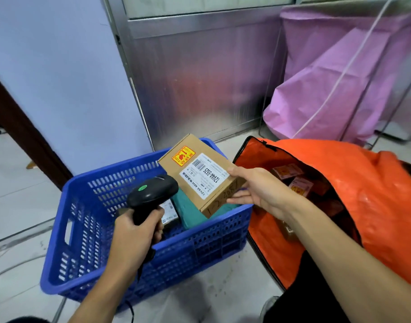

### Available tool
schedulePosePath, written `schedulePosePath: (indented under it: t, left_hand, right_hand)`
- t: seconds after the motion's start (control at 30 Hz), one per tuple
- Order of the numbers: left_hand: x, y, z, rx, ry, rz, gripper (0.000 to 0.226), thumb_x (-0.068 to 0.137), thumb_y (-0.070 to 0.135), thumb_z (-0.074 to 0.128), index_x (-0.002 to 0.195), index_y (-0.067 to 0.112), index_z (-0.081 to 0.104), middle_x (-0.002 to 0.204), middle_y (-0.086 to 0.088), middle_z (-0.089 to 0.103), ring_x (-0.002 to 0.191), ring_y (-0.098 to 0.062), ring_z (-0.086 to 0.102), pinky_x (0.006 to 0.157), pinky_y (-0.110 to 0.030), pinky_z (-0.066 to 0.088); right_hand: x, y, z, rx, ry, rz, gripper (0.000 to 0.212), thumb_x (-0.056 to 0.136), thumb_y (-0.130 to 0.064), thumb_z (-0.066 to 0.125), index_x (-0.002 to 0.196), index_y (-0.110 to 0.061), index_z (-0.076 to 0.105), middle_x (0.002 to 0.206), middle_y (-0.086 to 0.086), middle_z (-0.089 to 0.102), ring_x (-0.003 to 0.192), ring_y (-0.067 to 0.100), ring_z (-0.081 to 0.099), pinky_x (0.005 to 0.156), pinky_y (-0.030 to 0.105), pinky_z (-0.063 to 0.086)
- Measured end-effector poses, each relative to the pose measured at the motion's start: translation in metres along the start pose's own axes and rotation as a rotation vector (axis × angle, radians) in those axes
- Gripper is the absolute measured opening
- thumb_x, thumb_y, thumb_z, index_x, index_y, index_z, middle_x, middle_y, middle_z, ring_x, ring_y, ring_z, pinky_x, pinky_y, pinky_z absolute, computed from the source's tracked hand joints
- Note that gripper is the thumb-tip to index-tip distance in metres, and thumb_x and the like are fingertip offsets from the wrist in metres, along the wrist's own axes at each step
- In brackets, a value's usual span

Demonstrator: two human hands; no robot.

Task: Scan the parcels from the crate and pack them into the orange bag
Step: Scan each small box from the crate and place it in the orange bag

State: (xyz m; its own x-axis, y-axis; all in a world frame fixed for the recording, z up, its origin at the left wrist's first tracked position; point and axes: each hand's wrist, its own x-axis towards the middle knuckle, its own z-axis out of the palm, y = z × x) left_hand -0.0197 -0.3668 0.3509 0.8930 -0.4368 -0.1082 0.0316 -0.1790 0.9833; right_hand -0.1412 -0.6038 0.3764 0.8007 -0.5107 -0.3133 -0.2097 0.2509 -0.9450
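As one box (pixel 201 174) tilts, one scanner (pixel 152 193)

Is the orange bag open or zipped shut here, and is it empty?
Open and not empty: the orange bag gapes at its zip-edged mouth beside the blue crate, and stickered parcels lie inside it.

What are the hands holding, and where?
The left hand grips the scanner by its handle; the right hand holds the cardboard parcel by its right end.

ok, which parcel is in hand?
The brown cardboard box with the white label, gripped by the right hand over the crate; the teal parcel lies inside.
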Motion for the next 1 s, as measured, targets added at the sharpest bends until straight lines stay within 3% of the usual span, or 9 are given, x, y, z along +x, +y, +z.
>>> schedulePosePath:
  t: [0.13, 0.23, 0.33, 0.47, 0.67, 0.73, 0.8, 0.87, 1.0]
  left_hand:
    - [0.006, 0.006, 0.021, -0.014, -0.08, -0.002, 0.019, 0.097, 0.017, 0.07, 0.089, 0.0, 0.068, 0.064, -0.007, 0.066, 0.063, -0.023, 0.06, 0.058, -0.034, 0.049]
    - [0.013, 0.016, 0.034, 0.024, -0.169, -0.007, 0.021, 0.098, 0.021, 0.069, 0.091, 0.002, 0.07, 0.066, -0.007, 0.071, 0.056, -0.014, 0.064, 0.052, -0.025, 0.05]
    - [0.021, 0.023, 0.048, 0.021, -0.24, -0.009, 0.02, 0.099, 0.021, 0.068, 0.097, 0.002, 0.071, 0.072, -0.011, 0.074, 0.055, -0.017, 0.062, 0.051, -0.027, 0.048]
    - [0.035, 0.025, 0.073, -0.007, -0.272, -0.01, 0.015, 0.098, 0.023, 0.069, 0.101, 0.008, 0.071, 0.076, -0.012, 0.076, 0.057, -0.021, 0.061, 0.053, -0.028, 0.047]
    - [0.052, 0.013, 0.112, -0.015, -0.337, -0.022, 0.018, 0.098, 0.025, 0.068, 0.102, 0.008, 0.071, 0.075, -0.013, 0.076, 0.055, -0.022, 0.06, 0.057, -0.029, 0.048]
    - [0.058, 0.005, 0.126, 0.002, -0.364, -0.019, 0.022, 0.098, 0.027, 0.067, 0.1, 0.006, 0.071, 0.074, -0.013, 0.075, 0.054, -0.023, 0.059, 0.06, -0.031, 0.046]
    - [0.063, -0.004, 0.138, 0.015, -0.375, -0.019, 0.024, 0.098, 0.028, 0.066, 0.095, 0.004, 0.071, 0.07, -0.011, 0.073, 0.051, -0.022, 0.058, 0.055, -0.027, 0.043]
    - [0.068, -0.012, 0.149, 0.014, -0.373, -0.021, 0.03, 0.097, 0.029, 0.067, 0.09, 0.0, 0.071, 0.066, -0.01, 0.071, 0.049, -0.021, 0.057, 0.057, -0.029, 0.043]
    - [0.078, -0.026, 0.166, -0.025, -0.37, -0.039, 0.042, 0.096, 0.033, 0.068, 0.089, -0.008, 0.067, 0.062, -0.008, 0.064, 0.051, -0.021, 0.056, 0.062, -0.035, 0.042]
  right_hand:
    - [-0.017, 0.006, -0.024, 0.032, 0.055, 0.008, 0.026, 0.099, -0.021, 0.064, 0.114, -0.002, 0.073, 0.106, 0.019, 0.078, 0.085, 0.027, 0.077, 0.083, 0.038, 0.064]
    - [-0.027, 0.013, -0.047, 0.05, 0.106, 0.019, 0.024, 0.099, -0.018, 0.064, 0.114, -0.001, 0.073, 0.108, 0.02, 0.077, 0.083, 0.025, 0.077, 0.079, 0.037, 0.065]
    - [-0.034, 0.019, -0.07, 0.103, 0.134, 0.033, 0.023, 0.099, -0.019, 0.064, 0.112, -0.003, 0.074, 0.107, 0.018, 0.078, 0.094, 0.028, 0.077, 0.075, 0.033, 0.065]
    - [-0.034, 0.025, -0.099, 0.189, 0.157, 0.037, 0.018, 0.096, -0.018, 0.064, 0.106, -0.008, 0.075, 0.107, 0.018, 0.077, 0.088, 0.027, 0.078, 0.068, 0.031, 0.064]
    - [-0.032, 0.062, -0.135, 0.29, 0.199, 0.069, 0.047, 0.072, -0.022, 0.074, 0.115, -0.002, 0.07, 0.106, 0.019, 0.075, 0.088, 0.028, 0.076, 0.071, 0.034, 0.065]
    - [-0.03, 0.082, -0.143, 0.297, 0.195, 0.104, 0.073, 0.058, -0.03, 0.09, 0.121, -0.001, 0.069, 0.112, 0.022, 0.074, 0.094, 0.03, 0.075, 0.073, 0.035, 0.065]
    - [-0.027, 0.101, -0.148, 0.319, 0.196, 0.139, 0.1, 0.031, -0.04, 0.101, 0.118, -0.001, 0.07, 0.112, 0.021, 0.075, 0.093, 0.029, 0.076, 0.07, 0.034, 0.063]
    - [-0.022, 0.118, -0.152, 0.379, 0.21, 0.184, 0.107, 0.017, -0.038, 0.104, 0.111, 0.0, 0.069, 0.102, 0.02, 0.077, 0.083, 0.027, 0.078, 0.064, 0.034, 0.063]
    - [-0.018, 0.139, -0.152, 0.455, 0.221, 0.233, 0.113, 0.008, -0.031, 0.104, 0.11, 0.002, 0.066, 0.084, 0.017, 0.075, 0.065, 0.023, 0.075, 0.058, 0.034, 0.063]
